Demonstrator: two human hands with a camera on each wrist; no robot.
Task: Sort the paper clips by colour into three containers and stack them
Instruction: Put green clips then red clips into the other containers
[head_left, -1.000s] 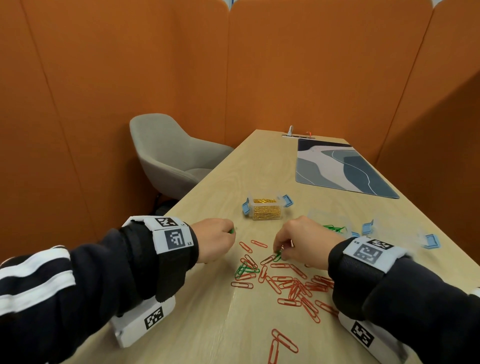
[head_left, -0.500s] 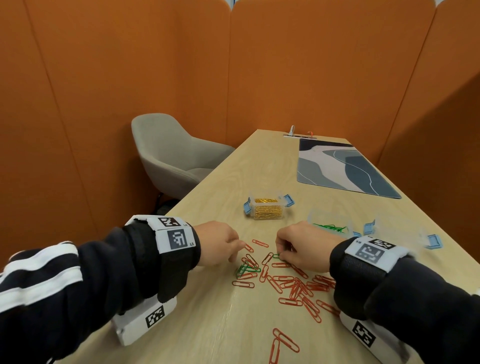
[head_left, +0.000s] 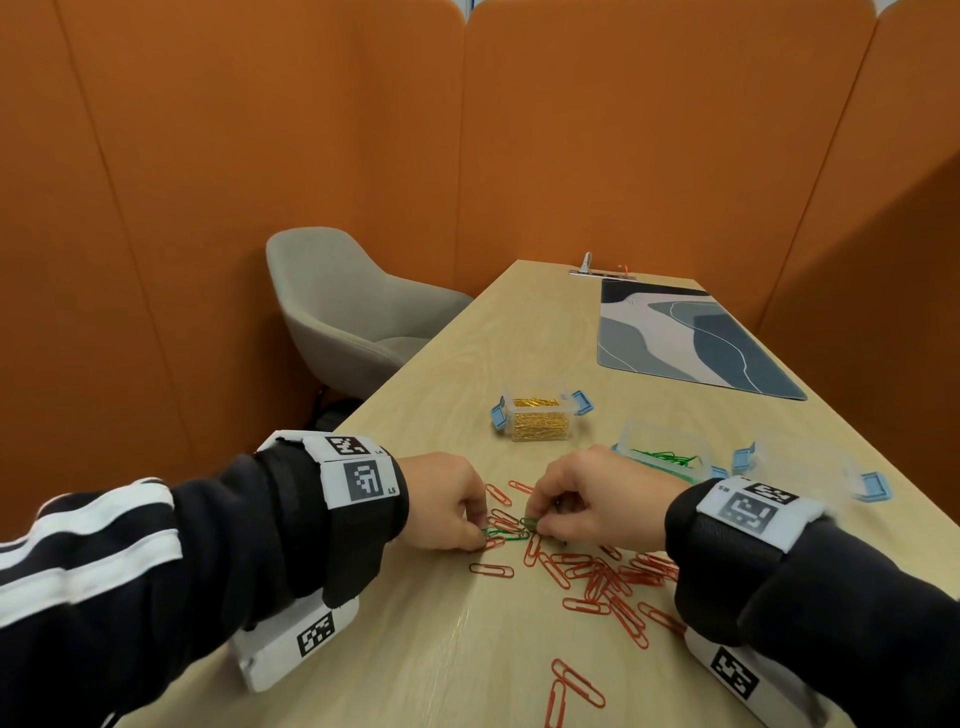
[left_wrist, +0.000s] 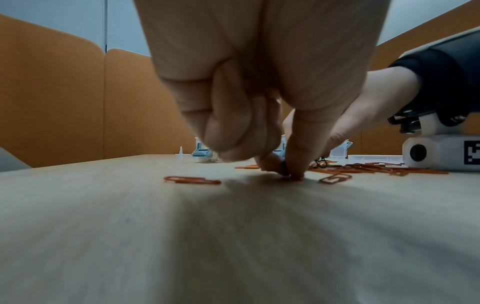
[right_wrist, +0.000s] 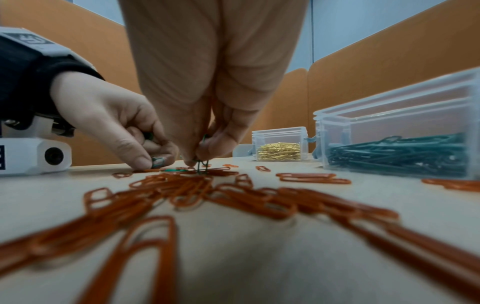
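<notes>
The left hand (head_left: 447, 501) pinches green paper clips (right_wrist: 157, 161) against the surface (head_left: 415, 649) near its near edge. Just beside it, the right hand (head_left: 597, 499) pinches another green clip (right_wrist: 202, 164) at the red clips (head_left: 602, 577). Farther in stand the gold-clip container (head_left: 540, 420) and, rightward, the green-clip container (head_left: 665, 457).

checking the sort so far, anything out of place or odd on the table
Only unfinished sorting: a few green clips lie among the loose red clips, where both hands are picking. The third container looks empty. Gold container looks tidy.
</notes>
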